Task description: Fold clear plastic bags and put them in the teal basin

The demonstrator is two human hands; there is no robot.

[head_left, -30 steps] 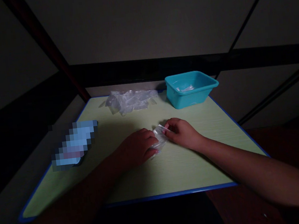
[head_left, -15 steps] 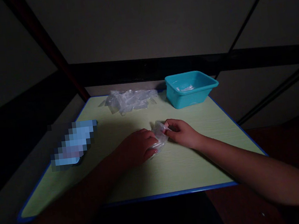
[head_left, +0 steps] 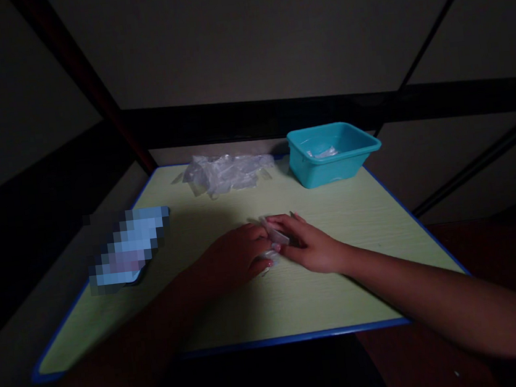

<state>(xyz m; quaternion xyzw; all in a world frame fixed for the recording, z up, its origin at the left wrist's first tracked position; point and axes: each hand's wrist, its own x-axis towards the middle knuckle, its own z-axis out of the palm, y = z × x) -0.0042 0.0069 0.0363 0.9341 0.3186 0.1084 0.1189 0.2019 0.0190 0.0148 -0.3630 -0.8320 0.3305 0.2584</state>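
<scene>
A small clear plastic bag (head_left: 278,236) lies crumpled and folded between my two hands at the middle of the table. My left hand (head_left: 241,252) has its fingers closed on the bag's left side, pressing it near the tabletop. From the right, my right hand (head_left: 307,242) pinches the bag, thumb below and fingers curled over it. Part of the plastic is hidden under the fingers of both hands.
A pile of clear plastic bags (head_left: 228,173) lies at the table's back. Right of it stands a turquoise basket (head_left: 330,170) with some clear plastic inside. A blurred phone-like object (head_left: 133,245) lies at the left. The table (head_left: 345,301) has a blue edge.
My right hand has moved slightly left and down, closer to my left hand, and the plastic between them is more bunched and folded. My left hand has stayed nearly in place.
</scene>
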